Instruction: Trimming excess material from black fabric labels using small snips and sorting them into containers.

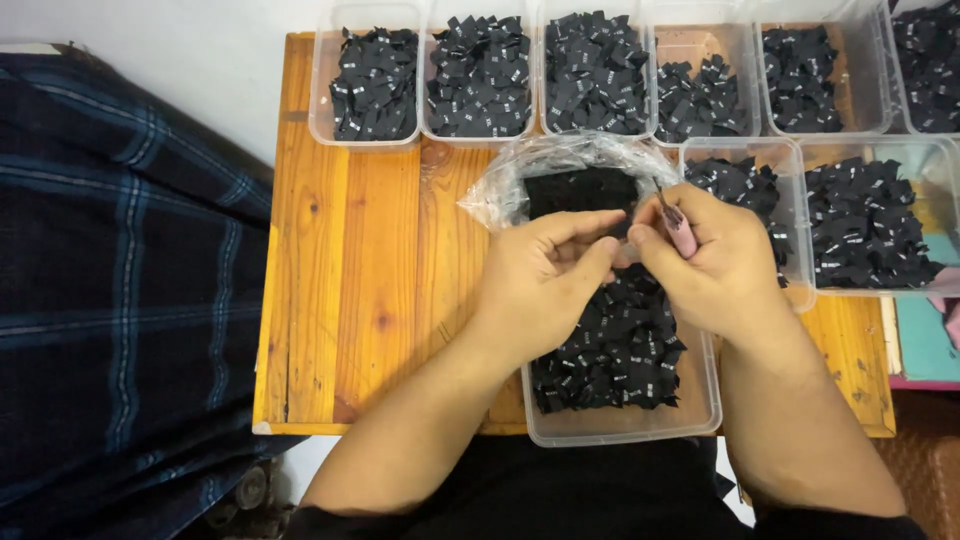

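- Head view, only cam here, looks straight down on a small wooden table (350, 250).
- Left hand (545, 280): forearm comes up from the bottom edge, wrist bent in twd the middle, fingers curled w/ thumb and index tip pinched narrow. Looks like it's nipping something small and dark, prob one of the black labels, but can't rly tell, it's hidden between the fingertips.
- Right hand (715, 255): forearm comes in from the bottom right, fingers folded tight around a small pink-handled tool (680, 232), metal tip pointing up and left. Tool type hard to make out, most of it is buried in the fist.
- Both hands meet fingertip to fingertip over the clear tub of black labels (620, 350) sitting at the table's front edge, a bit right of centre. Hands cover the tub's far end.
- Just behind the hands, a crinkly clear plastic bag (560, 180) w/ black stuff inside, partly blocked by fingers.
- Row of clear bins of black labels (480, 75) along the back edge, two more bins (870, 220) at the right edge; the rightmost ones are cut off by the frame.
- Dark plaid fabric (120, 280) left of the table, runs off frame.
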